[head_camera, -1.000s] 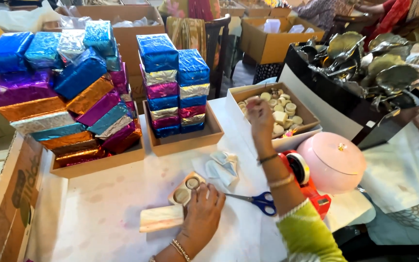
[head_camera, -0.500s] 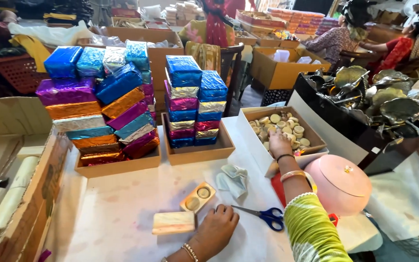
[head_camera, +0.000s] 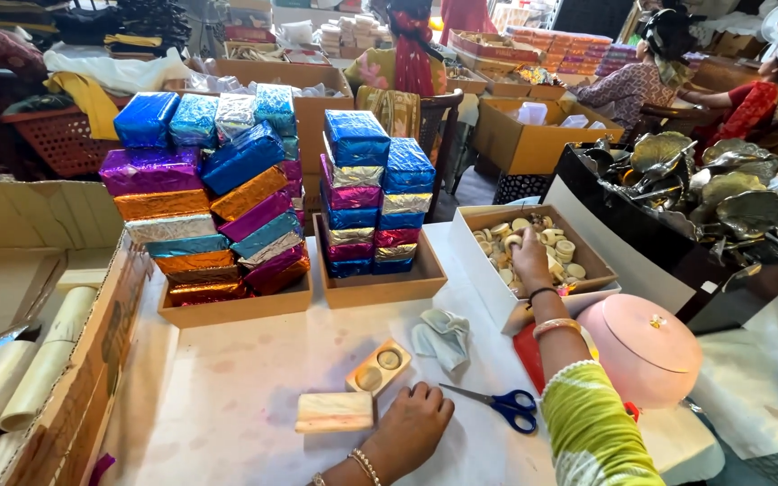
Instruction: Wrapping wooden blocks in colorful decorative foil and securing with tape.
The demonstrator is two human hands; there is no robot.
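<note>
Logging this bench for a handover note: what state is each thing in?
Right hand: reaching into the box of small round pieces.
Left hand: resting on the table, holding nothing.
Scissors: closed, lying flat.
Small wooden tray: open, two rounds inside.
Pink container: lid on.

A white-covered work table (head_camera: 254, 387) is being lit by soft, even daylight. Behind it, a dark wooden chair (head_camera: 434, 117) is being crowded by brown cardboard boxes (head_camera: 533, 135) and a red plastic basket (head_camera: 60, 135). At the far right, 2 seated people (head_camera: 641, 81) are being partly shown.
</note>
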